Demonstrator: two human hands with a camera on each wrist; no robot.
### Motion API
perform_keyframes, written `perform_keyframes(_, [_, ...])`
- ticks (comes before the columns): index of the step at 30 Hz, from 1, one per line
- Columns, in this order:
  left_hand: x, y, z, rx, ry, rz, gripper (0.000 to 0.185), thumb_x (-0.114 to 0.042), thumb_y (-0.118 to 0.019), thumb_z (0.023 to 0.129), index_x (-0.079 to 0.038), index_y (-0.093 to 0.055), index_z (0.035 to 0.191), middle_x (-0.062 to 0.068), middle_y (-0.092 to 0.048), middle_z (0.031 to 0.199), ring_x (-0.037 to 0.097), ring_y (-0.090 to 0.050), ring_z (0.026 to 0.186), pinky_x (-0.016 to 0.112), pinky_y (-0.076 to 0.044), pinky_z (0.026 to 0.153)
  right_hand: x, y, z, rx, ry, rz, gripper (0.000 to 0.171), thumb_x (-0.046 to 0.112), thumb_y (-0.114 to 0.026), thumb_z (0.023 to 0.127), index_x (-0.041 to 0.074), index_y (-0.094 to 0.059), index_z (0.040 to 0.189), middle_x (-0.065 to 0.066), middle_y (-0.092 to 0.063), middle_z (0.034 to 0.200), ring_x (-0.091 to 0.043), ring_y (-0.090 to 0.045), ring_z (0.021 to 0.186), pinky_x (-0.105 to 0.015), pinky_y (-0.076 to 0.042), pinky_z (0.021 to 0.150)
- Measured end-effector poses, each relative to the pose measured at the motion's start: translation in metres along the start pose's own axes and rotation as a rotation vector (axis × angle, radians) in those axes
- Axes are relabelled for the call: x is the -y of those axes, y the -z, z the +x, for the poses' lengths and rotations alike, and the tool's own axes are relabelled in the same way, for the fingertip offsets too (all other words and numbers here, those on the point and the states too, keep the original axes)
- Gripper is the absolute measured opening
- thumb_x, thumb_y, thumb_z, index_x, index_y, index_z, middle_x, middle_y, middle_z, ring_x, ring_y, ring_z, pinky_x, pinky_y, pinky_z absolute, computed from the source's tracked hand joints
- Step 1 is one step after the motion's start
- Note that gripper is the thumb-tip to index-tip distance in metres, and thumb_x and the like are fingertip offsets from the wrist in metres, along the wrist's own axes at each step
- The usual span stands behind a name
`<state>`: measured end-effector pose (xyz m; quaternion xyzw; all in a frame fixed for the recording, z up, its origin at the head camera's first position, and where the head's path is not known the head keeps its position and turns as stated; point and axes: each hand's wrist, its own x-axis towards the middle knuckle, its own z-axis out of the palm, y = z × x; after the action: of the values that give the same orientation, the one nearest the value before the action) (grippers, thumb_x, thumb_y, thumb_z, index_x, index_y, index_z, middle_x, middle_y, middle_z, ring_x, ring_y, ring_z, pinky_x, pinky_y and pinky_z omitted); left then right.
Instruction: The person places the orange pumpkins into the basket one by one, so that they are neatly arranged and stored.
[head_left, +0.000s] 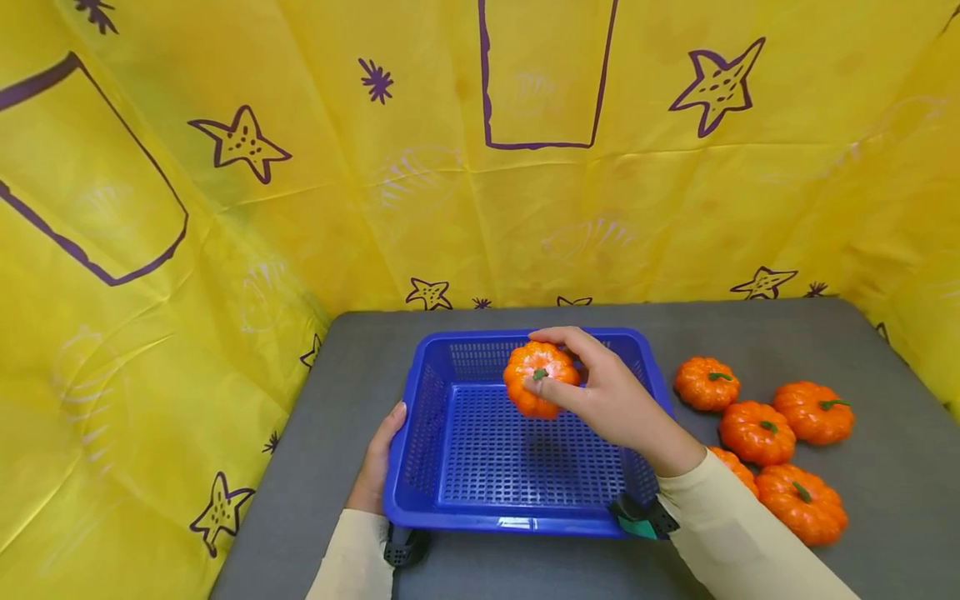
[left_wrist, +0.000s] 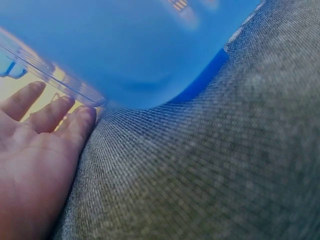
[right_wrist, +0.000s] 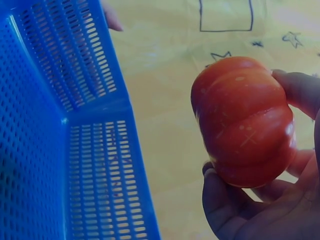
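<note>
My right hand (head_left: 611, 396) holds a small orange pumpkin (head_left: 534, 404) with a green stem, thumb and fingers around its sides, raised over the blue basket (head_left: 517, 523). In the right wrist view the pumpkin's ribbed orange side (right_wrist: 245, 120) shows between the thumb and fingers, beside the basket's slotted wall (right_wrist: 102, 165). My left hand (head_left: 381, 458) rests along the outside of the basket's left wall. Its loosely extended fingers (left_wrist: 50, 112) lie right at the basket's side in the left wrist view. Inside, the visible basket floor is bare mesh.
Several more orange pumpkins (head_left: 757, 433) lie on the grey table (head_left: 892, 483) right of the basket, one partly hidden by my right sleeve. Yellow cloth (head_left: 330, 208) with purple drawings hangs behind the table and along its sides.
</note>
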<state>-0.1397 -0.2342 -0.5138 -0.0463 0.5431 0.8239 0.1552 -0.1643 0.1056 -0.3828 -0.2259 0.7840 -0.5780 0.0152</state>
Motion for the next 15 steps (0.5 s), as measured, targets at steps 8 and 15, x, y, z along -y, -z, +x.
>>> perform_keyframes(8, [0.0, 0.002, 0.001, 0.024, -0.024, 0.028, 0.067, -0.058, -0.048, 0.109, -0.026, -0.04, 0.167, 0.02, -0.063, 0.14, 0.031, -0.068, 0.109, 0.044, -0.059, 0.083, -0.001, 0.0, 0.015, -0.003, -0.046, -0.01, 0.051, 0.026, -0.079, 0.101, 0.015, -0.061, 0.148, -0.011, -0.062, 0.14, -0.031, -0.066, 0.111, -0.043, -0.062, 0.085])
perform_keyframes(15, [0.001, 0.001, 0.003, 0.004, -0.056, 0.045, 0.065, -0.055, -0.049, 0.109, -0.028, -0.038, 0.167, 0.018, -0.059, 0.144, 0.03, -0.064, 0.114, 0.045, -0.056, 0.088, 0.005, -0.004, 0.024, 0.006, -0.057, 0.009, 0.051, 0.029, -0.079, 0.101, 0.017, -0.061, 0.148, -0.01, -0.06, 0.14, -0.032, -0.064, 0.113, -0.044, -0.061, 0.086])
